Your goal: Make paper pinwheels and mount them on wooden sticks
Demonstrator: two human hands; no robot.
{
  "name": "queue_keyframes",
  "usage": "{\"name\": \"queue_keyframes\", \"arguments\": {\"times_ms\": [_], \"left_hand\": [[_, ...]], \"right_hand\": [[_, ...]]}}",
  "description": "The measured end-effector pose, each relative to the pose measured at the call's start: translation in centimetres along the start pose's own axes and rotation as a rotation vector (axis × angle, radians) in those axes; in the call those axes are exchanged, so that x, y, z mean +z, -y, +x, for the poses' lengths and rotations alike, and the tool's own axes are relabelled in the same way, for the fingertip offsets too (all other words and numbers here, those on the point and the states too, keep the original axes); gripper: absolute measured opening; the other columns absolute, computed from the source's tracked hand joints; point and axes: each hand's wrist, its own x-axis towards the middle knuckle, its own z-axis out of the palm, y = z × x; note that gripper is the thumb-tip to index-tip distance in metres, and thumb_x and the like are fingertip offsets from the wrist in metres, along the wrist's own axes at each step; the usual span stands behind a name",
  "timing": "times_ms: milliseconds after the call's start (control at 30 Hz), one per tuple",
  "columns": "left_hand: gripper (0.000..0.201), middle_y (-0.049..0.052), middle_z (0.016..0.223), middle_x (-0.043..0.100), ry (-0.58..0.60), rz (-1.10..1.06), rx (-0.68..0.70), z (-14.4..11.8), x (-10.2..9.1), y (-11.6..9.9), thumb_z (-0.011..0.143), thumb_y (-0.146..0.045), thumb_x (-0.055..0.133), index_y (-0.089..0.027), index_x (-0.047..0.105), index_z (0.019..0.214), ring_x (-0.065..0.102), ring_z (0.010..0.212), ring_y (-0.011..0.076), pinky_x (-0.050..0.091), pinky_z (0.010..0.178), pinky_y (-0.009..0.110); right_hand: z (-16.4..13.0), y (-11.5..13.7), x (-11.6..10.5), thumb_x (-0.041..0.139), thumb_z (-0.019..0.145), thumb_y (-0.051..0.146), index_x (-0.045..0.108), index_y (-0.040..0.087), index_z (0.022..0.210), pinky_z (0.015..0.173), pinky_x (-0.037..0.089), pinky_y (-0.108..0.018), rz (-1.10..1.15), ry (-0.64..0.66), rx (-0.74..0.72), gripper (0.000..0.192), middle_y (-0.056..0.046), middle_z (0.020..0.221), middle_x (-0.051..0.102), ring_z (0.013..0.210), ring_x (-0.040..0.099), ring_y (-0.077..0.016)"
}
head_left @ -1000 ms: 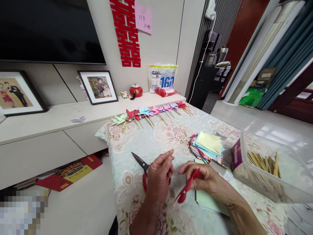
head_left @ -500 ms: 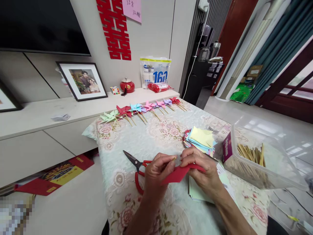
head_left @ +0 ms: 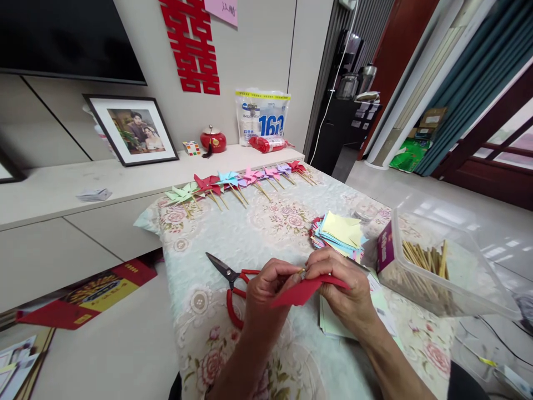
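1. over a floral-covered table (head_left: 258,233), a person's two bare hands meet at the near edge, seen from a head-worn camera.
2. the left hand (head_left: 266,291) is closed in a pinch; its fingertips grip a small, thin stick (head_left: 300,272) whose tip shows just at the point where both hands come together.
3. the right hand (head_left: 343,286) is closed on a red paper piece (head_left: 302,293), thumb on top and fingers under, holding it roughly level above the cloth.
4. the paper's near corner reaches under the left hand's fingers, so paper and stick touch at the pinch.
5. red-handled scissors (head_left: 231,278) lie flat on the cloth just left of the left hand, blades pointing away and to the left.
6. a fanned stack of coloured paper squares (head_left: 339,233), a yellow sheet on top, sits just beyond the right hand.
7. a clear plastic box (head_left: 453,289) of wooden sticks (head_left: 425,261) stands to the right of that stack.
8. pale green sheets (head_left: 333,322) lie flat under the right wrist.
9. a row of finished paper pinwheels (head_left: 237,183) in green, red, blue, pink and purple lines the table's far edge, well apart from the hands.
10. a framed photo (head_left: 131,129) and a red jar (head_left: 213,139) stand on the low cabinet behind.
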Motion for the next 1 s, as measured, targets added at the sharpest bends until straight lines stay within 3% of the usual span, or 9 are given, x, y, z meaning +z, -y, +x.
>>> {"name": "queue_keyframes", "arguments": {"times_ms": [633, 833, 1000], "left_hand": [[0.011, -0.002, 0.063, 0.064, 0.088, -0.032, 0.009, 0.0, -0.01, -0.31, 0.078, -0.024, 0.078, -0.018, 0.069, 0.079, 0.058, 0.048, 0.0103, 0.045, 0.048, 0.022], [0.017, -0.003, 0.055, 0.06, -0.017, -0.095, -0.096, -0.27, 0.67, -0.85, 0.076, -0.031, 0.08, -0.017, 0.07, 0.075, 0.052, 0.048, 0.0089, 0.039, 0.048, 0.021], [0.021, -0.002, 0.054, 0.06, -0.009, -0.114, -0.123, -0.31, 0.67, -0.81, 0.075, -0.035, 0.08, -0.017, 0.07, 0.075, 0.05, 0.048, 0.0091, 0.037, 0.048, 0.022]], "right_hand": [[-0.08, 0.02, 0.11, 0.06, 0.097, 0.027, 0.067, 0.023, 0.089, 0.071, 0.049, -0.031, -0.03, 0.002, 0.017, 0.012, -0.004, 0.084, 0.067, 0.079, 0.064, -0.0189], [-0.17, -0.13, 0.13, 0.061, 0.097, 0.029, 0.068, 0.023, 0.091, 0.073, 0.05, -0.031, -0.016, -0.001, 0.011, 0.011, -0.005, 0.087, 0.068, 0.081, 0.065, -0.0185], [-0.13, -0.05, 0.12, 0.061, 0.097, 0.034, 0.069, 0.023, 0.089, 0.072, 0.052, -0.03, -0.016, 0.003, 0.005, 0.016, -0.005, 0.087, 0.068, 0.081, 0.066, -0.0183]]}}
